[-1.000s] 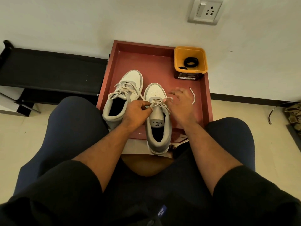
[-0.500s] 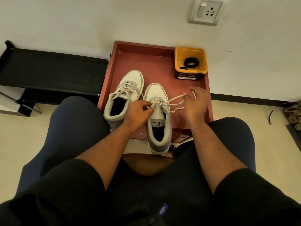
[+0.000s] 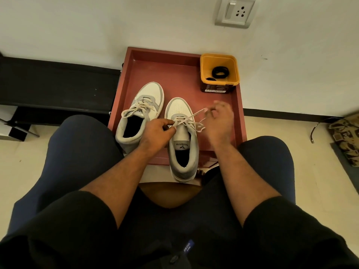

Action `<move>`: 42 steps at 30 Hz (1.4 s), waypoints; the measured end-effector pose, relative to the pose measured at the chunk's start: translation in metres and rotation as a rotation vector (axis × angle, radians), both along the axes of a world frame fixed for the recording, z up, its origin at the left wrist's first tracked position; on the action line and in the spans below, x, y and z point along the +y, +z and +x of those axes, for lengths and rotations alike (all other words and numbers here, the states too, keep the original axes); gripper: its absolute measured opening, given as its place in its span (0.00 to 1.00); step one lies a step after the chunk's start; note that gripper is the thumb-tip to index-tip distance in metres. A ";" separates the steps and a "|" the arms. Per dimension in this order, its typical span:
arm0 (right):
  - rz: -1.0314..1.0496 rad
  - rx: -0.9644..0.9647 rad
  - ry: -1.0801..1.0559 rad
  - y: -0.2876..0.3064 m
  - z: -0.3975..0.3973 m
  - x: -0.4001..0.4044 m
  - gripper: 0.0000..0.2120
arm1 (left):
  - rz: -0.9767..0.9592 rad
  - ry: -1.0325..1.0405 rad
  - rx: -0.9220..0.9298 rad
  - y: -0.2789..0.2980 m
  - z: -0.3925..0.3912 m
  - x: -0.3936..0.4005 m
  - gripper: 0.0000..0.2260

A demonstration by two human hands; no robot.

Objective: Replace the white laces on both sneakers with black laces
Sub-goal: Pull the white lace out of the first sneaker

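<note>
Between hands point(image 3: 220, 118): white lace point(image 3: 191, 115) taut over right shoe point(image 3: 181, 140), left hand point(image 3: 157, 133) pinching at tongue, right pinching end. Risk: snag at eyelet, shoe dragged off tray point(image 3: 175, 72). Black laces point(image 3: 220, 72) beyond right hand, in tub point(image 3: 219, 83).

The right hand point(image 3: 220, 118), right of center, is motion-blurred, so how its fingers meet the white lace point(image 3: 191, 116) is unclear. The left hand point(image 3: 157, 133) covers the near sneaker's point(image 3: 182, 150) left eyelets and the other sneaker's point(image 3: 141, 113) heel side (its lace end cannot be traced). The black coils point(image 3: 220, 72) in the yellow tub point(image 3: 219, 82), upper right, are too small to count. The patterned object point(image 3: 347, 136) is cut off by the right edge.
</note>
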State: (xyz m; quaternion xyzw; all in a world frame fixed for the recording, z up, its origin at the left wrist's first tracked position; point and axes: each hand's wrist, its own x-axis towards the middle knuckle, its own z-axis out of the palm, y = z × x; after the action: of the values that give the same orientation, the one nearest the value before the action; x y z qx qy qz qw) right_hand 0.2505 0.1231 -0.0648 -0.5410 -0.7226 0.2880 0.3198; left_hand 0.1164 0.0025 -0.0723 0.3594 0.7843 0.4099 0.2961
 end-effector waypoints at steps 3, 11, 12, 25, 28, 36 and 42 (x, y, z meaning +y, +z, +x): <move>-0.172 0.233 -0.362 0.007 0.015 0.022 0.02 | 0.004 0.014 0.018 0.001 0.001 0.001 0.13; -0.360 -0.026 0.035 0.011 0.014 0.011 0.16 | 0.014 -0.120 0.238 0.000 0.000 -0.001 0.22; -0.341 -0.086 0.231 0.009 0.009 0.004 0.15 | -0.005 -0.173 0.291 0.002 0.002 0.000 0.24; -0.245 -0.158 0.563 -0.001 0.001 -0.016 0.11 | -0.157 -0.233 0.528 0.003 0.011 0.006 0.11; -0.283 -0.161 0.510 -0.001 0.001 -0.016 0.11 | 0.088 -0.004 0.399 -0.003 0.009 0.001 0.03; -0.301 -0.155 0.518 -0.007 0.000 -0.011 0.10 | -0.167 -0.227 0.603 0.002 0.012 0.010 0.11; -0.337 -0.141 0.502 -0.003 0.000 -0.012 0.11 | 0.181 0.203 0.310 -0.007 0.012 0.007 0.06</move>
State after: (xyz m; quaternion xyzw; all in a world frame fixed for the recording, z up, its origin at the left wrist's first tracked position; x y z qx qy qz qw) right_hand 0.2503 0.1106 -0.0682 -0.4097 -0.7960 0.4357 0.0935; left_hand 0.1280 0.0094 -0.0789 0.3627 0.8125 0.4463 0.0955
